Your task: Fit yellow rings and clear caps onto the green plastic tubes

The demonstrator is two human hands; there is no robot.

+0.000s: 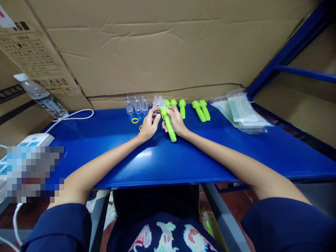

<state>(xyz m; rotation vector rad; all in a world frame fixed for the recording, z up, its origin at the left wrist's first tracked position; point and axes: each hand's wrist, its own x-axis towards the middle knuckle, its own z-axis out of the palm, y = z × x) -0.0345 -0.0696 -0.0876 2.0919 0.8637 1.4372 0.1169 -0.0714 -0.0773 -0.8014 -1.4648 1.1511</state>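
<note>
My right grip [176, 121] is wrapped round a green tube [170, 128], probably to steady it, with my left grip [150, 126] kinda half-spread beside its far end.

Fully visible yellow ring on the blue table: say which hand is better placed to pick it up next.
The left hand, most likely: it is nearer the yellow ring, while the right hand is farther off and wrapped around the green tube.

Seemingly a small workshop — blue worktable [162, 168], cardboard walls [157, 52] (carton print [31, 59] included), matching green tubes [182, 110].
</note>
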